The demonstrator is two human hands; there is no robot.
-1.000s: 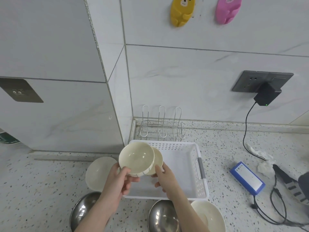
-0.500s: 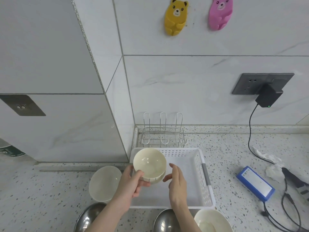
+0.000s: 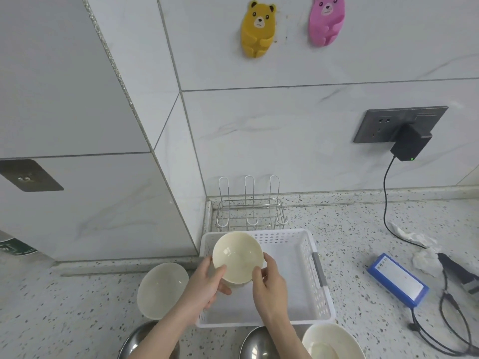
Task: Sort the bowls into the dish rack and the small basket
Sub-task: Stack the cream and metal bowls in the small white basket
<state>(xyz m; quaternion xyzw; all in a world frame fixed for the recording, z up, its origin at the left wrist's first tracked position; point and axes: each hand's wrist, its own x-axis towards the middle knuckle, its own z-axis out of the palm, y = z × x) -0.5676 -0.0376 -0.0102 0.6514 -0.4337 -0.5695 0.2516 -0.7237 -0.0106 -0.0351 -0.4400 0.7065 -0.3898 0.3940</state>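
Note:
A small cream bowl [image 3: 237,256] is held upright over the left part of the white plastic basket [image 3: 305,270]. My left hand [image 3: 204,286] grips its left rim and my right hand [image 3: 270,285] grips its right side. Whether a second bowl is nested under it I cannot tell. The wire dish rack [image 3: 250,208] stands bare behind the basket, against the wall. On the counter lie a cream bowl [image 3: 162,290] left of the basket, another cream bowl [image 3: 333,342] at the front right, and two steel bowls [image 3: 137,342] [image 3: 255,344] at the front edge.
A blue box [image 3: 398,279] with cables lies on the speckled counter to the right, next to crumpled tissue [image 3: 425,257]. A black charger [image 3: 410,145] is plugged into the wall socket. A tiled wall corner juts out on the left.
The two cream bowls held apart and tilted a second ago have come together. My right hand, briefly off, now grips the bowl again, upright over the basket.

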